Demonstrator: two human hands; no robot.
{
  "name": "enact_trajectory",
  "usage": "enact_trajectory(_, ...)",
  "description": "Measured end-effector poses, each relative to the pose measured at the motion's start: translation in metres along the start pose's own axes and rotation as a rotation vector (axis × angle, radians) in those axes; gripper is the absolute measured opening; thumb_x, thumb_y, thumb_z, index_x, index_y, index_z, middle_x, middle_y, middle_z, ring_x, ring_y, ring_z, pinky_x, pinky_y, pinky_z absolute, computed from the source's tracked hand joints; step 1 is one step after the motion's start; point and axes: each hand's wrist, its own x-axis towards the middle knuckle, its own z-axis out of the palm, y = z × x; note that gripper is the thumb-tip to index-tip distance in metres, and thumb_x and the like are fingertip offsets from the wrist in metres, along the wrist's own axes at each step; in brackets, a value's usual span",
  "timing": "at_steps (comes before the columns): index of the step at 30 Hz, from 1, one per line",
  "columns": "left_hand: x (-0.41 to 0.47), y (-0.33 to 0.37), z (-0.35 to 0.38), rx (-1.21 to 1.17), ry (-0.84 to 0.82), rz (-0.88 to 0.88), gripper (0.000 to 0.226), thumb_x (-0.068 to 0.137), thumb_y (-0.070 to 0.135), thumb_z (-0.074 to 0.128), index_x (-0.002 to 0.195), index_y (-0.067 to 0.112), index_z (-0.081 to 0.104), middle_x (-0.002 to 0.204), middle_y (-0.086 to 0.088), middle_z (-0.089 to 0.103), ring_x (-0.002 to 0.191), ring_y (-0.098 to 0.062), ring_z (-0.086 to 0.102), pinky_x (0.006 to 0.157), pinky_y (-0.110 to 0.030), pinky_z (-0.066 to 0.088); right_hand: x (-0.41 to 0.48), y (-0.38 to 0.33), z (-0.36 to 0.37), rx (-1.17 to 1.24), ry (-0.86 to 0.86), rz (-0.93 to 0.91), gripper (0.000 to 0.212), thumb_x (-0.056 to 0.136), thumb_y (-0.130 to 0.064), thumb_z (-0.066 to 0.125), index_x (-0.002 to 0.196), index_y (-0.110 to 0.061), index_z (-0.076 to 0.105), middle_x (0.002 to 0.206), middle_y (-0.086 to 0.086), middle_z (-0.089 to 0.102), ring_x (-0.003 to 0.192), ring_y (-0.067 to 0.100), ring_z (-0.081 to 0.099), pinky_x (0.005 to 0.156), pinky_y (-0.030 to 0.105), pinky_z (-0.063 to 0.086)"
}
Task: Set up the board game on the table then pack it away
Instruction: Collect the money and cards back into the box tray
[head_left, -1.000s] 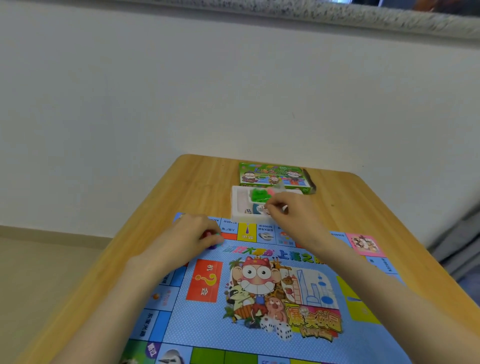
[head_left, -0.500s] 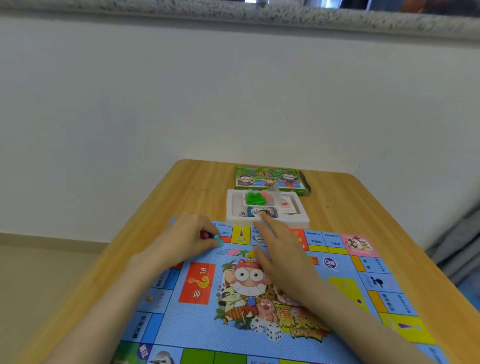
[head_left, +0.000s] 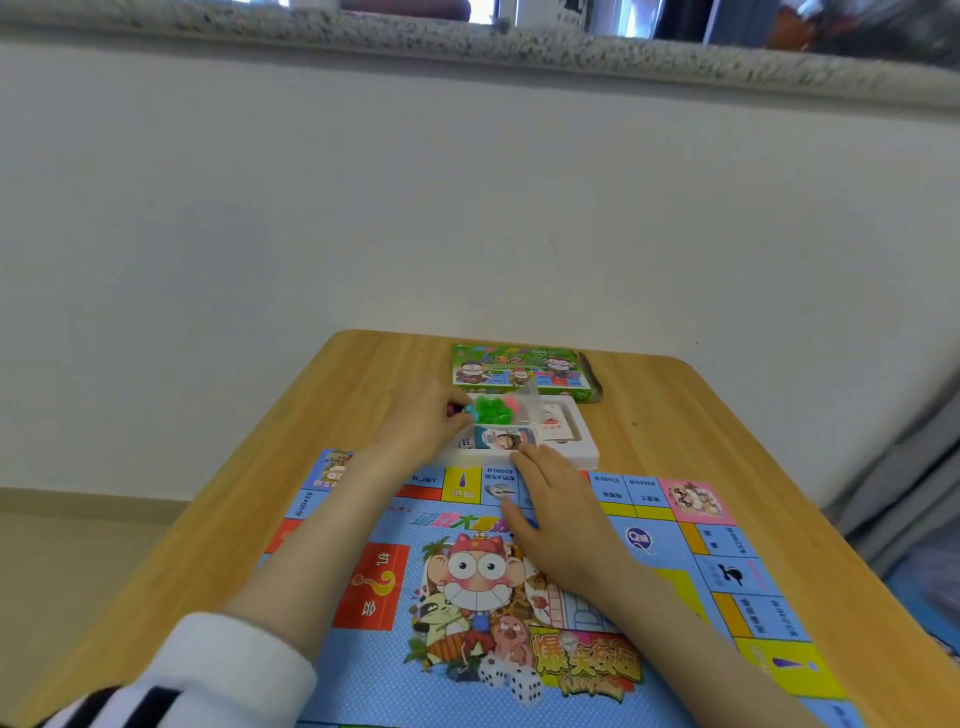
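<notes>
Game board fills the near bench, with bare wood at 3 o'clock. By the tray at its 9 o'clock edge, the left hand grip pinches small pieces. The right hand lies flat, grip wide.

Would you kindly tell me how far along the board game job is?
Done: the board lies unfolded on the table. In hand: the left hand pinches small coloured pawns at the white tray; the right hand rests flat on the board. Left: folding the board, filling the green box.
</notes>
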Motion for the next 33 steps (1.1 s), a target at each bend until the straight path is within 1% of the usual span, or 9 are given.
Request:
enact_trajectory(4, 0.008, -0.007, 0.006, 0.236, -0.117, 0.052, 0.035, 0.089, 0.006, 0.057, 0.057, 0.019, 0.051, 0.060, -0.001, 0.047, 0.069, -0.028, 0.047, 0.055, -0.030, 0.026, -0.002, -0.001, -0.002, 0.011, -0.004, 0.005, 0.062, 0.098, -0.047, 0.033, 0.150, -0.017, 0.016, 0.158, -0.005, 0.009, 0.145, 0.012, 0.004, 0.115, 0.024, 0.000)
enact_trajectory(7, 0.013, -0.007, 0.003, 0.310, -0.156, 0.058, 0.012, 0.088, 0.006, 0.060, 0.093, 0.009, 0.071, 0.087, -0.008, 0.064, 0.082, -0.026, 0.056, 0.063, -0.027, 0.034, -0.002, -0.001, -0.002, 0.013, 0.005, 0.001, 0.061, 0.099, -0.044, 0.036, 0.150, -0.018, 0.015, 0.158, -0.005, 0.009, 0.145, 0.012, 0.003, 0.115, 0.023, -0.001)
enact_trajectory(9, 0.016, -0.009, 0.000, 0.340, -0.203, 0.067, 0.023, 0.088, 0.008, 0.063, 0.111, 0.009, 0.069, 0.107, -0.010, 0.067, 0.096, -0.026, 0.061, 0.068, -0.026, 0.037, -0.002, 0.000, -0.002, 0.020, 0.009, -0.002, 0.061, 0.098, -0.043, 0.037, 0.150, -0.017, 0.016, 0.158, -0.004, 0.009, 0.145, 0.012, 0.004, 0.115, 0.023, 0.000)
enact_trajectory(14, 0.019, -0.011, -0.006, 0.326, -0.257, 0.110, 0.023, 0.087, 0.010, 0.064, 0.110, 0.013, 0.067, 0.110, -0.004, 0.067, 0.096, -0.020, 0.060, 0.079, -0.034, 0.050, -0.002, -0.002, -0.004, 0.003, -0.010, 0.003, 0.062, 0.099, -0.044, 0.035, 0.151, -0.019, 0.013, 0.158, -0.005, 0.006, 0.145, 0.011, 0.001, 0.115, 0.023, -0.002)
enact_trajectory(18, 0.018, -0.010, -0.007, 0.205, -0.201, 0.112, 0.030, 0.088, 0.009, 0.063, 0.118, 0.015, 0.061, 0.112, 0.000, 0.059, 0.097, -0.016, 0.058, 0.083, -0.033, 0.049, -0.003, -0.002, -0.005, 0.009, -0.016, 0.007, 0.062, 0.099, -0.044, 0.035, 0.151, -0.019, 0.012, 0.158, -0.006, 0.005, 0.145, 0.012, 0.001, 0.115, 0.023, -0.002)
enact_trajectory(21, 0.018, -0.016, -0.009, 0.182, -0.155, 0.087, 0.017, 0.092, 0.011, 0.057, 0.104, 0.020, 0.066, 0.107, 0.002, 0.063, 0.093, -0.018, 0.060, 0.081, -0.038, 0.052, -0.003, -0.002, -0.005, 0.012, -0.014, 0.005, 0.061, 0.099, -0.044, 0.035, 0.150, -0.019, 0.013, 0.158, -0.005, 0.006, 0.145, 0.012, 0.001, 0.115, 0.024, -0.001)
enact_trajectory(23, 0.015, -0.018, -0.012, 0.230, -0.170, 0.116, 0.024, 0.093, 0.006, 0.051, 0.098, 0.020, 0.070, 0.104, 0.001, 0.065, 0.093, -0.020, 0.060, 0.080, -0.041, 0.052, -0.003, -0.002, -0.004, 0.010, -0.016, 0.007, 0.062, 0.099, -0.044, 0.035, 0.150, -0.019, 0.013, 0.158, -0.005, 0.005, 0.145, 0.012, 0.001, 0.115, 0.024, -0.001)
enact_trajectory(30, 0.013, -0.016, -0.011, 0.449, -0.204, 0.215, 0.039, 0.095, 0.006, 0.042, 0.126, 0.018, 0.061, 0.132, 0.001, 0.054, 0.120, -0.020, 0.048, 0.094, -0.036, 0.041, -0.003, -0.003, -0.005, 0.000, -0.023, 0.009, 0.061, 0.099, -0.043, 0.035, 0.151, -0.019, 0.012, 0.158, -0.005, 0.005, 0.145, 0.012, 0.001, 0.115, 0.025, -0.001)
enact_trajectory(33, 0.012, -0.022, -0.011, 0.460, -0.129, 0.198, 0.043, 0.093, 0.005, 0.044, 0.129, 0.024, 0.059, 0.132, 0.002, 0.051, 0.122, -0.018, 0.043, 0.089, -0.032, 0.034, -0.003, -0.003, -0.006, 0.008, -0.016, 0.004, 0.061, 0.099, -0.042, 0.036, 0.151, -0.018, 0.013, 0.158, -0.004, 0.006, 0.145, 0.013, 0.001, 0.116, 0.026, -0.001)
